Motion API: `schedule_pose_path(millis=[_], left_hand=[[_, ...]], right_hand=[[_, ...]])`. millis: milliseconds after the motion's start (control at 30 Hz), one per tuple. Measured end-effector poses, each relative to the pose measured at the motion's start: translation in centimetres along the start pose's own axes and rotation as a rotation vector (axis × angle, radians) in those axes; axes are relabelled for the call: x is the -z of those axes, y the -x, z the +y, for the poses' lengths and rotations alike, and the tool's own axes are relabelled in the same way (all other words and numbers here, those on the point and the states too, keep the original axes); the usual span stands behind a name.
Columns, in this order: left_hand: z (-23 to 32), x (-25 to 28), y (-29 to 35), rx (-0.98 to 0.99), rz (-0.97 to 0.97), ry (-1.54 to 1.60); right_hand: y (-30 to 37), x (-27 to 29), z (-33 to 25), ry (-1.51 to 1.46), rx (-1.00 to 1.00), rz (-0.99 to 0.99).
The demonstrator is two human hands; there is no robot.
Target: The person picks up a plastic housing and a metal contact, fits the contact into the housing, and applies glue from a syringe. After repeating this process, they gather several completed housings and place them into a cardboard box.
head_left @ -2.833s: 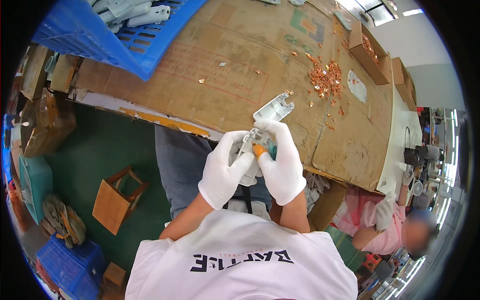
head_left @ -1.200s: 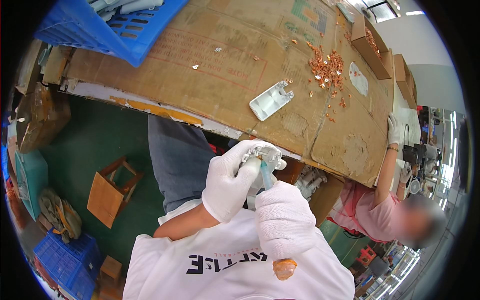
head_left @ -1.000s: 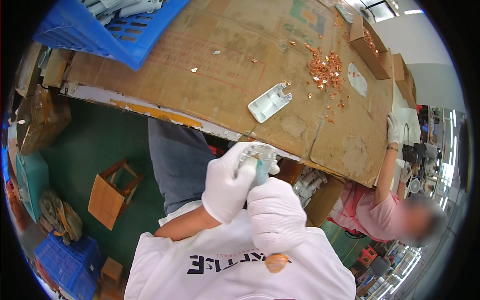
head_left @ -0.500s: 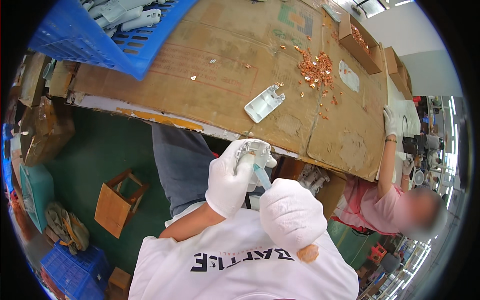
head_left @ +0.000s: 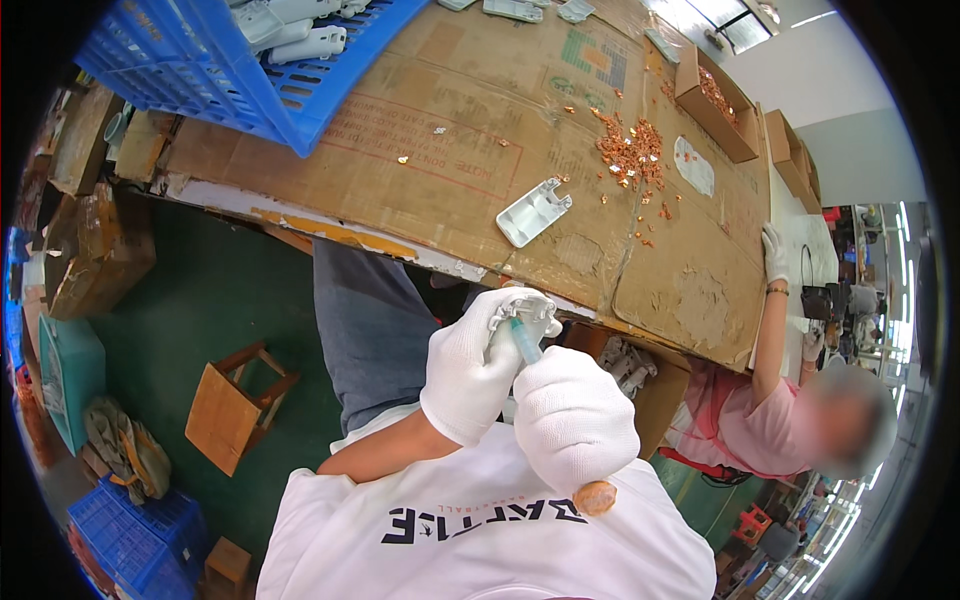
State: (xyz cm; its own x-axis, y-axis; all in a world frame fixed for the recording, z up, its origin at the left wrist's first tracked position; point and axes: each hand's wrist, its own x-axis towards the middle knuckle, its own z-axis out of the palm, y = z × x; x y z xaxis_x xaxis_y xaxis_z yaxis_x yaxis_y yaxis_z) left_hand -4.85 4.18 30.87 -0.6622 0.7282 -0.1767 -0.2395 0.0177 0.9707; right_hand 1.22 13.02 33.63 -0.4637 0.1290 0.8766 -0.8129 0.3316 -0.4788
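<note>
My left hand (head_left: 465, 365), in a white knit glove, is closed around a white plastic housing (head_left: 530, 306) just off the table's front edge. My right hand (head_left: 575, 415), gloved too, is closed in a fist on a hand tool with a pale blue-green shaft (head_left: 525, 343). An amber-brown knob (head_left: 594, 498), in line with the shaft, sticks out below that fist. The tool's tip reaches into the housing; what it touches inside is hidden. Beyond my hands, a white plastic shell (head_left: 534, 212) lies on the cardboard-covered table (head_left: 420, 200).
Small copper-coloured parts (head_left: 632, 152) lie heaped on the table, beside an open carton (head_left: 715, 105) of them. A blue crate (head_left: 300, 120) with white housings stands far left. A wooden stool (head_left: 235, 405) is on the floor. At right, a co-worker's gloved hand (head_left: 775, 253) rests at the table's edge.
My right hand has moved up and slightly left with the tool, and its tip is now deeper in the housing. The housing has tilted in my left hand. The whole view has shifted slightly.
</note>
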Motion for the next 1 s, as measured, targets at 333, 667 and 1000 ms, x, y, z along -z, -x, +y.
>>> schedule_pose_path(millis=[333,667,1000], left_hand=[[0.2,0.0,-0.2,-0.041,0.024,-0.080],[0.4,-0.3,-1.8,0.010,-0.028,0.045],[1.8,-0.6,-1.3,-0.022,-0.059,0.125]], right_hand=[[0.6,0.2,0.4,0.000,0.005,0.045],[-0.4,1.8,0.6,-0.217,0.020,0.148],[-0.6,1.1,-0.7,0.006,0.002,0.091]])
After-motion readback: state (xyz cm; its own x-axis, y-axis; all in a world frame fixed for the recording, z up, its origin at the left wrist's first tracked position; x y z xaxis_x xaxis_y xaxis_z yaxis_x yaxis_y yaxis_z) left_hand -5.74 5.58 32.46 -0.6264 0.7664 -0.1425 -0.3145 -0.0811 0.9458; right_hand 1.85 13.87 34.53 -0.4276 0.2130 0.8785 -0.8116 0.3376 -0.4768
